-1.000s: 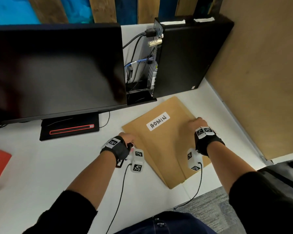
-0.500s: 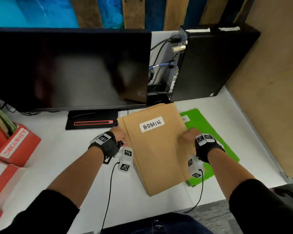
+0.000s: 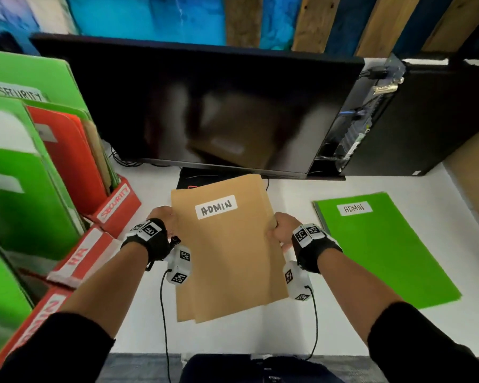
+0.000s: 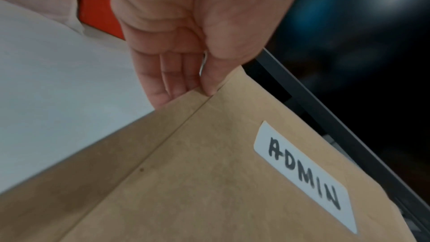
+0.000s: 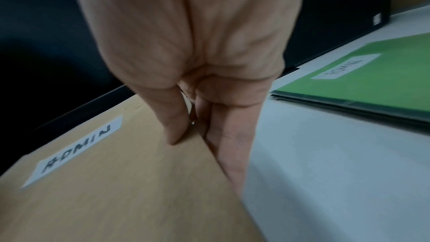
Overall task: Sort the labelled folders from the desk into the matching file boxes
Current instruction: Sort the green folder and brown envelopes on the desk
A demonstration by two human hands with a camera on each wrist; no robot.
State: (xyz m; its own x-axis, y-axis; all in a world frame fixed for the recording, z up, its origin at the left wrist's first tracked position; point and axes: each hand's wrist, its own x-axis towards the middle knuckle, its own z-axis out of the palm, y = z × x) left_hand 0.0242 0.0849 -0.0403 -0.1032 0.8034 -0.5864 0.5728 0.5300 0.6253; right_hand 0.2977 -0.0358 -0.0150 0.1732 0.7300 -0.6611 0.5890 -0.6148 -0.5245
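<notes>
While both hands are holding it above the desk, the stock is standing as follows.

Brown folder (image 3: 227, 252): being held in the air over the white desk (image 3: 302, 197), in front of the monitor (image 3: 205, 111); a white label (image 3: 216, 206) on it is reading ADMIN.

Left hand (image 3: 163, 219): gripping the folder's left edge near the top, thumb on the upper face and fingers (image 4: 167, 78) lying underneath, clamped on the folder.

Right hand (image 3: 281, 229): gripping the folder's right edge, thumb pressing on top and fingers (image 5: 230, 144) running under the edge, likewise clamped on it.

Green folder (image 3: 379, 250): lying flat on the desk to the right of the brown one, apart from it, and bearing its own ADMIN label.

File boxes: three red ones are standing in a row along the left. The farthest (image 3: 116, 205) is reading SECURITY, the middle one (image 3: 80, 255) HR; the nearest one's (image 3: 36, 324) lettering is too blurred to read. Green, red and brown folders are standing upright in them.

Computer tower (image 3: 426, 120): standing at the back right of the desk, beside the monitor.
</notes>
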